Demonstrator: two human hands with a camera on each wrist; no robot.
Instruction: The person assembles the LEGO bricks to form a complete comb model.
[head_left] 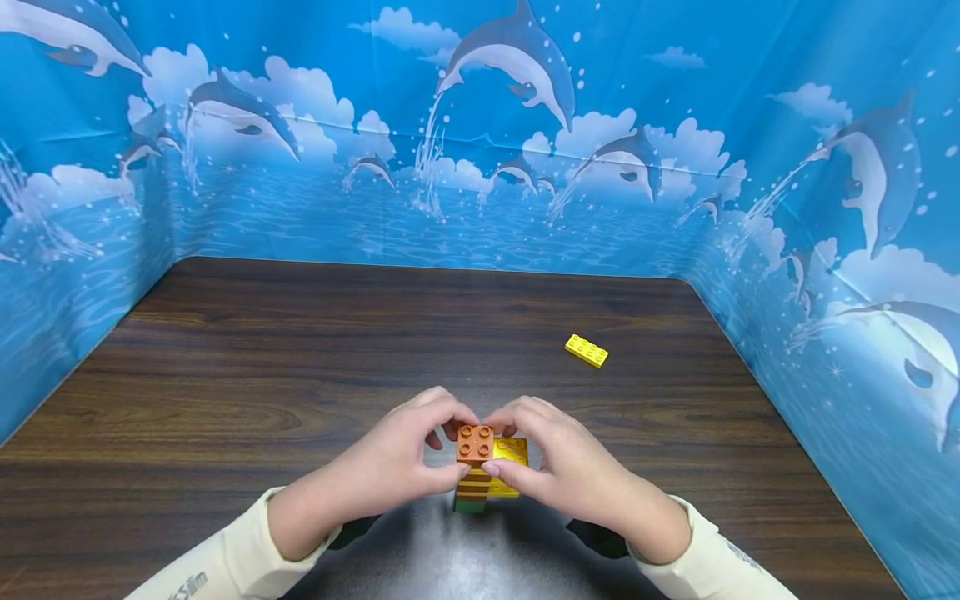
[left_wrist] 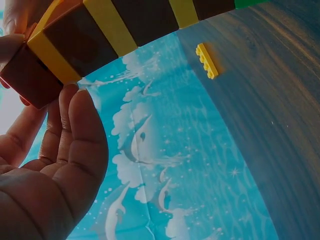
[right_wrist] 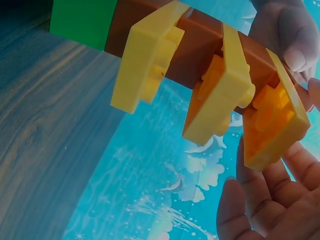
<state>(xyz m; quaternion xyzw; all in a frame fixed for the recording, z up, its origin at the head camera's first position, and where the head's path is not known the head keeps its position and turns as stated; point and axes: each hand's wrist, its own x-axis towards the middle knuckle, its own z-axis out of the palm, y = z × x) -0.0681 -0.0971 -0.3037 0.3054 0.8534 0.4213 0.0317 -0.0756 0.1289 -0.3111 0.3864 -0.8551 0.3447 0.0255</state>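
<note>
A tower of toy building bricks stands upright in front of me, with a green brick (head_left: pixel 470 505) at its foot. Brown bricks (right_wrist: pixel 197 45) alternate above it with yellow plates (right_wrist: pixel 220 100), which jut out to the right. On top is an orange-brown brick (head_left: pixel 475 443) with studs facing up. My left hand (head_left: pixel 427 442) pinches this top brick from the left, thumb in front and fingers behind. From the right, my right hand (head_left: pixel 555 454) grips the same brick, its thumb at the front corner. Its other fingers are partly hidden behind the tower in the head view.
A loose yellow plate (head_left: pixel 587 351) lies studs up on the dark wooden table (head_left: pixel 300 350), beyond the right hand. A blue curtain (head_left: pixel 450 225) printed with dolphins encloses the table's back and both sides.
</note>
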